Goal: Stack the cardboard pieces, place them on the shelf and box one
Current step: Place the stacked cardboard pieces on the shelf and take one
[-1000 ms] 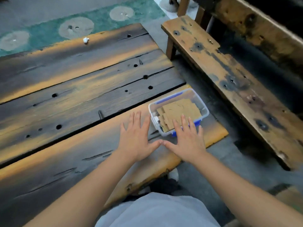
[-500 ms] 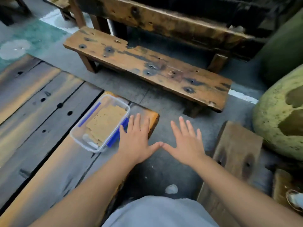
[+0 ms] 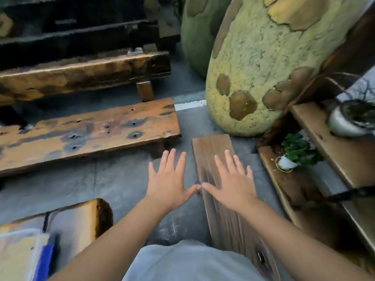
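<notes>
Two hands are out in front of us, but we begin at the far left. There, at the bottom-left corner, sits the clear plastic box with a blue clip (image 3: 30, 254), only its near edge in view, resting on the end of the dark-and-orange plank table (image 3: 81, 218). The cardboard pieces it should hold are cut off by the frame, so we cannot say how they lie. Above that runs the long scorched wooden bench (image 3: 87, 128), its length going left to right across our view.

Moving toward the middle, our left hand (image 3: 169, 180) hovers flat over the grey floor, fingers straight and spread, holding nothing. Its thumb tip meets the thumb tip of our right hand (image 3: 231, 182), which is equally flat, spread and bare, above the narrow brown wooden board (image 3: 211, 147) that runs away from us.

Further right stand the big yellow-green spotted egg-shaped sculpture (image 3: 263, 63) and the stepped wooden shelf (image 3: 328, 142) carrying a small green potted plant (image 3: 298, 153).

We judge that the box lies down and to the left of both hands, nearer the left one, while the shelf lies to the right, nearer the right hand; neither is being touched yet.
</notes>
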